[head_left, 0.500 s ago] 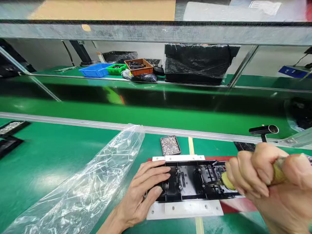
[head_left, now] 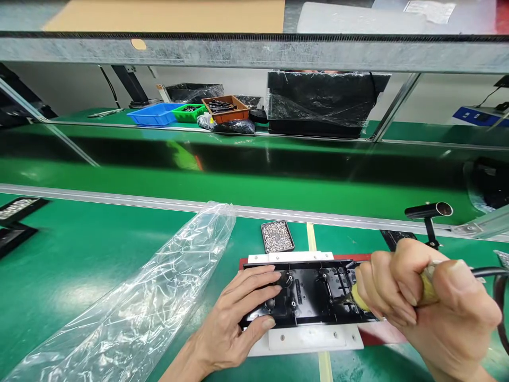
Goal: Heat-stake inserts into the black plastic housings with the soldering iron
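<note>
A long black moulded plastic panel (head_left: 308, 297) with ribs and posts lies between white fixture strips (head_left: 308, 338). My left hand (head_left: 238, 313) rests spread over the panel's left end, fingers extended across it and thumb near the lower edge. In my right hand (head_left: 421, 297), closed in a fist, is a yellow-gripped tool, apparently a soldering iron (head_left: 360, 298), with a cable at its rear. Its thin tip points left, at or close to a post right of the panel's middle; contact cannot be made out. The right hand hides the panel's right end.
Beyond the panel sits a small tray (head_left: 277, 236) of tiny metal parts. A clear plastic bag (head_left: 159, 297) stretches along the left. A black tube on a stand (head_left: 429, 212) rises behind my right hand. Blue (head_left: 153, 114), green (head_left: 189, 112) and orange bins (head_left: 226, 109) stand farther back.
My right hand and the tool have shifted slightly left, and the cable behind the hand now shows. My left hand stays on the panel's left end.
</note>
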Motion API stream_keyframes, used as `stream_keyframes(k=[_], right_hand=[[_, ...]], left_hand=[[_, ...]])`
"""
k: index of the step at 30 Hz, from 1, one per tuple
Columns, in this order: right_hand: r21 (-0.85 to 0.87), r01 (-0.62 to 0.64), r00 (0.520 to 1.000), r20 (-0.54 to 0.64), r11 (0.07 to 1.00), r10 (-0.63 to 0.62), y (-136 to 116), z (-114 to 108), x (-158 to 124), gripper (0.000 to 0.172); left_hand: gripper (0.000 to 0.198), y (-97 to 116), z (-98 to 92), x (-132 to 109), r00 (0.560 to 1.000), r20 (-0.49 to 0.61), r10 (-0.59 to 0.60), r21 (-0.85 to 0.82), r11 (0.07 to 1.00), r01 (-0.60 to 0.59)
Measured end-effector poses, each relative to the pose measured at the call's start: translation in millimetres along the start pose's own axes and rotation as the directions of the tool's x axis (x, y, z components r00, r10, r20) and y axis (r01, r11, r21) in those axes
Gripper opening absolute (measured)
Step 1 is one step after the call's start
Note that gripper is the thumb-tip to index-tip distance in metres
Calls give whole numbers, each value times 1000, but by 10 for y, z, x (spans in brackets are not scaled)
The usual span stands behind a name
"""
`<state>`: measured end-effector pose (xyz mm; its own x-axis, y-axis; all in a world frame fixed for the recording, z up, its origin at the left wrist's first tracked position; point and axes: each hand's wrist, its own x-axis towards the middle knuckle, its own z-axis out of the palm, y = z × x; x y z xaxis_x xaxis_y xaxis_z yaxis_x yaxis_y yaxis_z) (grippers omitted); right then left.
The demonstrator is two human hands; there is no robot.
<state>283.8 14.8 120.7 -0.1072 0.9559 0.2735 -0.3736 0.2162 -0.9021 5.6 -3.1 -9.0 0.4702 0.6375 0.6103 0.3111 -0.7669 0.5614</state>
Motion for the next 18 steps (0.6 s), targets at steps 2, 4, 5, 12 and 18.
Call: stream_keyframes(k=[2, 4, 5, 12, 18], right_hand=[[-1, 6, 1000, -4, 1000, -6, 12, 8, 1, 57], [-6, 8, 1000, -9, 1000, -8, 29, 17, 1, 57], [-10, 9, 1000, -10, 1000, -9, 37, 20, 0, 57], [-44, 12, 1000, 15, 999, -11, 67, 39, -12, 60], [-94, 22, 998, 63, 995, -16, 70, 67, -8, 61]], left_hand=[[36, 3, 2, 2, 1000, -3, 4, 2, 1000, -4], [35, 6, 6, 1, 1000, -6, 6, 2, 1000, -6], [35, 9, 9, 1, 1000, -8, 6, 3, 1000, -6], [33, 45, 60, 29, 1000, -12, -1, 44, 999, 2], [33, 37, 106, 35, 999, 6, -45, 90, 995, 44]])
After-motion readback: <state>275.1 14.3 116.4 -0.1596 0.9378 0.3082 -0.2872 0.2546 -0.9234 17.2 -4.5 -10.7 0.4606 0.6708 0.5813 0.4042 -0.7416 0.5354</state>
